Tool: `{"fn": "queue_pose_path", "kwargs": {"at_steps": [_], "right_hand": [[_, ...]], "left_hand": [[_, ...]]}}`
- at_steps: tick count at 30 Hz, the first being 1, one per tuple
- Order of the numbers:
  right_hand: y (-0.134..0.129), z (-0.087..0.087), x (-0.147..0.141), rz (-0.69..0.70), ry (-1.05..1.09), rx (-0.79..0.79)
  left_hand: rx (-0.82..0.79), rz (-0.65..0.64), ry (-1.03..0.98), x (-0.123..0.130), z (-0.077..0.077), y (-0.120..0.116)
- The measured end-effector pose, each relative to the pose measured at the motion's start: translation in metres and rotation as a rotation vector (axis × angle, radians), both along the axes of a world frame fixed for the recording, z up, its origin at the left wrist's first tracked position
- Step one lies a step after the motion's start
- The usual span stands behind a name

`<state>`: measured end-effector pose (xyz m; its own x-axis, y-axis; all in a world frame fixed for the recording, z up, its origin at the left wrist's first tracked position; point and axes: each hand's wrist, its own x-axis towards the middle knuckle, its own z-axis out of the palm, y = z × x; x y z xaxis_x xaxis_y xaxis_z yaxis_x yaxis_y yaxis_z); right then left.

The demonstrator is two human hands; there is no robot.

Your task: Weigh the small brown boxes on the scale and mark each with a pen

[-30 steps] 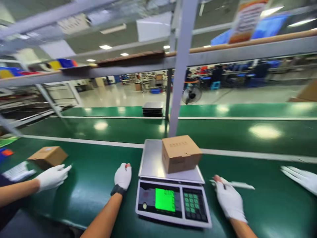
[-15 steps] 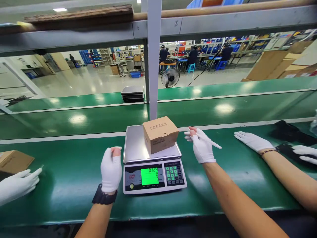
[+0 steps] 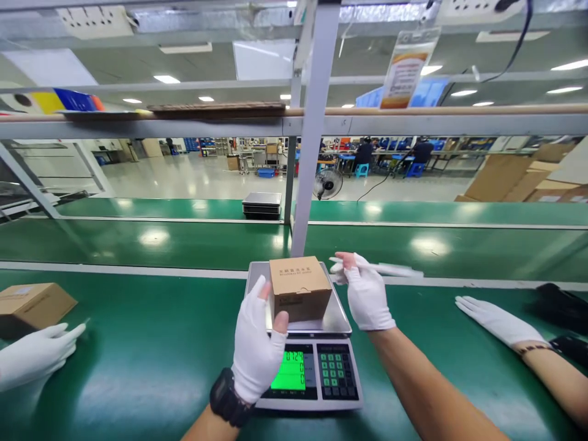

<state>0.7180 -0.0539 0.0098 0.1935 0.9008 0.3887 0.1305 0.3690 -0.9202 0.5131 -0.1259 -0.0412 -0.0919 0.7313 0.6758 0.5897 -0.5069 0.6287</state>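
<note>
A brown cardboard box (image 3: pixel 301 294) with printed lettering sits on the metal pan of a digital scale (image 3: pixel 340 318). The scale's green display is lit, partly covered by my left hand (image 3: pixel 257 343). That hand, in a white glove with bare thumb and fingertip, is open at the box's left front corner, thumb and fingers apart; whether it touches the box I cannot tell. To the right of the box, my gloved right hand (image 3: pixel 367 291) is closed on a thin white pen-like stick (image 3: pixel 399 270), blurred and pointing right.
At far left, another person's gloved hand (image 3: pixel 41 352) is beside a second cardboard box (image 3: pixel 34 306). A co-worker's gloved hand (image 3: pixel 500 321) lies flat at right, near black items (image 3: pixel 560 306). A grey post (image 3: pixel 315 128) rises behind the scale.
My left hand has moved from beside the scale to the box's left corner and opened. My right hand stays near the box with the stick. The view has tilted up.
</note>
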Motion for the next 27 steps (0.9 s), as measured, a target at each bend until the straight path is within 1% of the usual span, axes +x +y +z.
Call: {"fn": "queue_pose_path", "kwargs": {"at_steps": [1,3,4,6,9,13,22,27], "right_hand": [[0.004,0.013,-0.002,0.047,-0.100,0.023],[0.012,0.035,-0.008,0.207,-0.318,0.029],[0.017,0.042,-0.012,0.270,-0.417,0.017],[0.027,0.050,-0.022,0.314,-0.572,-0.012],[0.041,0.048,-0.034,0.258,-0.701,-0.040],[0.050,0.040,-0.042,0.165,-0.778,-0.028],[0.046,0.044,-0.045,0.095,-0.829,-0.048],[0.045,0.045,-0.045,0.098,-0.830,-0.055]], "left_hand": [[0.079,0.023,0.102,-0.001,0.000,0.001],[0.194,0.067,0.238,-0.002,0.000,0.004],[0.227,0.092,0.268,-0.001,0.000,0.005],[0.248,0.134,0.279,0.001,-0.001,0.006],[0.247,0.144,0.277,0.003,-0.002,0.006],[0.258,0.151,0.277,0.004,-0.003,0.005],[0.260,0.174,0.234,0.008,-0.004,0.005],[0.261,0.179,0.231,0.009,-0.005,0.006]]}}
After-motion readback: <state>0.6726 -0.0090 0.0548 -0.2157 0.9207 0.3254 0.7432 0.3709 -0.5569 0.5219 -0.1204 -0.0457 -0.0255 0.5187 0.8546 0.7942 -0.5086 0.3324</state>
